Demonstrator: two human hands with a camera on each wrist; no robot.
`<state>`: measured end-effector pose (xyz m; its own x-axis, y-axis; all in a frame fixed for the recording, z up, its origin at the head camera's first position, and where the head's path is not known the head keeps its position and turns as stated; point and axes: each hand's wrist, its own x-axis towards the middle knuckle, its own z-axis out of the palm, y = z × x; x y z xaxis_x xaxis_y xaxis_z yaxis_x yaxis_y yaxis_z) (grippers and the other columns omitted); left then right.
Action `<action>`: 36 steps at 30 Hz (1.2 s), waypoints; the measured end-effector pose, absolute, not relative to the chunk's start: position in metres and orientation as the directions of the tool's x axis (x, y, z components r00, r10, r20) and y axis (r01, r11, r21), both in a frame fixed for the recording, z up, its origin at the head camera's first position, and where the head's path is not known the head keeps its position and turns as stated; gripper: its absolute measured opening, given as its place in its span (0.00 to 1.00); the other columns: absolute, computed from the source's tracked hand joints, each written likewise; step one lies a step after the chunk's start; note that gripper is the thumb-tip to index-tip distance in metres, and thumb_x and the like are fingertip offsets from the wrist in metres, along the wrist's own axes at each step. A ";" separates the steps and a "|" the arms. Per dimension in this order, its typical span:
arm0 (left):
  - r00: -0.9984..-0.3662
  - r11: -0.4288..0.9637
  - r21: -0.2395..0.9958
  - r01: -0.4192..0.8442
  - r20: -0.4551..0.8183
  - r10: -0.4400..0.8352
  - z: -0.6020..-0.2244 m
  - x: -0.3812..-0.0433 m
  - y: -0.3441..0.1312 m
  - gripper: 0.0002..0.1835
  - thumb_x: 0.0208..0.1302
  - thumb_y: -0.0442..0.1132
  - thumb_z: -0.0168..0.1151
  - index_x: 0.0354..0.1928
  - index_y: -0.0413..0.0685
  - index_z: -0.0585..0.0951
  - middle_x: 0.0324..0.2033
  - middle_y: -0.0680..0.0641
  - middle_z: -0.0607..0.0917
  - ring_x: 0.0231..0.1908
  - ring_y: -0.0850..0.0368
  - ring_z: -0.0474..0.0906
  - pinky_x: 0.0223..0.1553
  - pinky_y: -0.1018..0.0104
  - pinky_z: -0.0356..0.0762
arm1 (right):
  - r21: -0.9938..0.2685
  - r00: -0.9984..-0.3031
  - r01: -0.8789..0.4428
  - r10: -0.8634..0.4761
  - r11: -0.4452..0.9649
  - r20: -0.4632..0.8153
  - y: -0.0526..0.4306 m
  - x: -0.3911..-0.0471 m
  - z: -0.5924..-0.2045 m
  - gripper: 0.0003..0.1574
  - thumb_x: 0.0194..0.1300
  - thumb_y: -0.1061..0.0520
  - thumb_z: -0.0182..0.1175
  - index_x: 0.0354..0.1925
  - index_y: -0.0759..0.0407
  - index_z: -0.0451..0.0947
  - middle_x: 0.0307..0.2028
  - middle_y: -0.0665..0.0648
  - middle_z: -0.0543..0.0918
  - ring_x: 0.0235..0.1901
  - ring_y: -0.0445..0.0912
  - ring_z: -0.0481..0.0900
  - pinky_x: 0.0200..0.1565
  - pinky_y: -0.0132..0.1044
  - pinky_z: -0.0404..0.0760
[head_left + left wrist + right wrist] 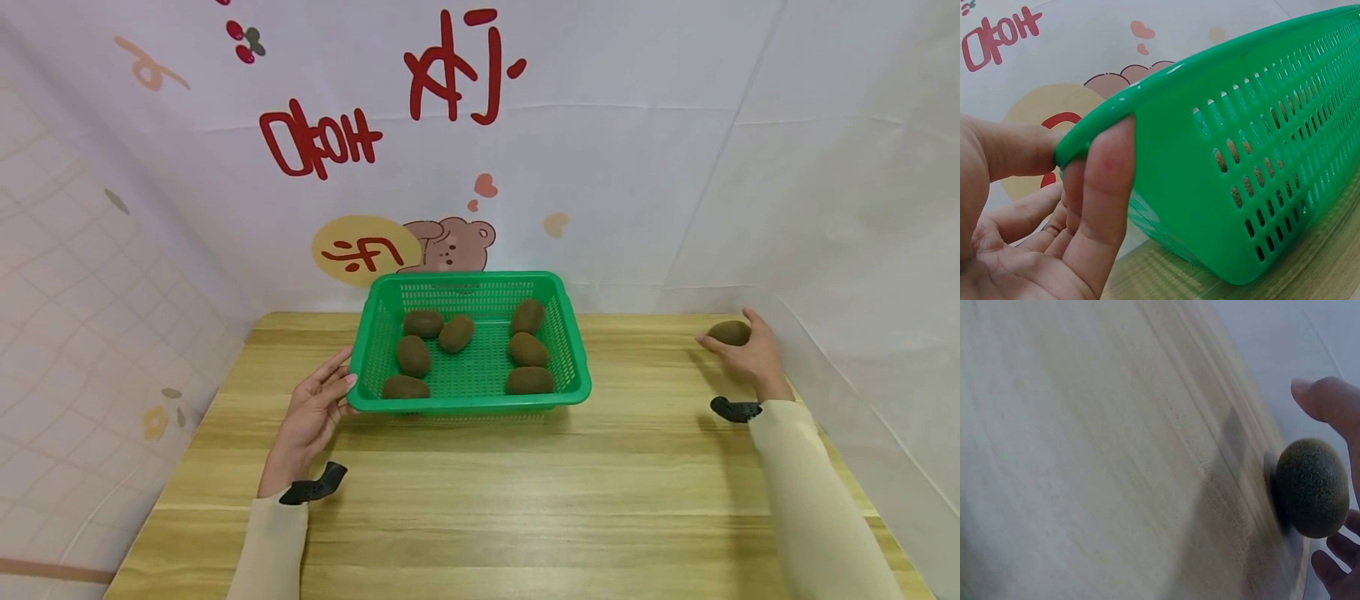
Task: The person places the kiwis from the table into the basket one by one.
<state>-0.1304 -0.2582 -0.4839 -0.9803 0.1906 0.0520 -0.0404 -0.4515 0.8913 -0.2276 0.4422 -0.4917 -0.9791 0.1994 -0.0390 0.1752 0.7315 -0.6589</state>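
Observation:
A green plastic basket [468,406] stands on the wooden table with several brown kiwis inside, some along its left side and some along its right. My left hand [315,412] grips the basket's left rim near the front corner. In the left wrist view, thumb and fingers [1107,169] pinch that rim from both sides. At the far right of the table lies a single kiwi [729,333], with my right hand [753,354] around it. The right wrist view shows the thumb [1325,403] apart from this kiwi [1312,487], the fingers close beside it.
The wooden table [480,508] ends at a white printed cloth [637,183] hanging along its back. More cloth hangs at the left and right sides. The lone kiwi lies close to the table's back right corner.

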 end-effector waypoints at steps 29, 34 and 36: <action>-0.984 -0.444 0.895 -0.039 0.042 0.171 -0.482 -0.130 -0.259 0.33 0.77 0.28 0.54 0.79 0.39 0.57 0.48 0.51 0.81 0.37 0.64 0.85 0.32 0.72 0.85 | -0.631 -0.961 0.241 0.270 0.738 -0.052 0.436 -0.227 -0.491 0.62 0.71 0.30 0.57 0.81 0.65 0.44 0.75 0.79 0.55 0.68 0.76 0.62 0.63 0.70 0.69; -0.983 -0.448 0.893 -0.047 0.038 0.180 -0.482 -0.130 -0.260 0.31 0.77 0.28 0.53 0.78 0.42 0.59 0.49 0.50 0.81 0.36 0.63 0.85 0.32 0.72 0.86 | -0.647 -0.970 0.190 0.244 0.738 -0.007 0.432 -0.226 -0.485 0.59 0.71 0.34 0.60 0.81 0.65 0.47 0.72 0.80 0.59 0.66 0.75 0.65 0.59 0.67 0.73; -0.981 -0.448 0.893 -0.050 0.039 0.188 -0.482 -0.130 -0.260 0.33 0.77 0.28 0.53 0.80 0.40 0.55 0.49 0.50 0.80 0.36 0.63 0.85 0.33 0.72 0.86 | -0.649 -0.973 0.173 0.231 0.741 0.005 0.430 -0.225 -0.482 0.59 0.71 0.34 0.61 0.81 0.65 0.48 0.72 0.80 0.60 0.66 0.75 0.65 0.58 0.66 0.74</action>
<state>-0.1299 -0.2596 -0.4816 -0.9815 0.1875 0.0395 -0.0497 -0.4480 0.8926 -0.2252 0.4303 -0.4820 -0.9729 0.2314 0.0048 0.1731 0.7413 -0.6485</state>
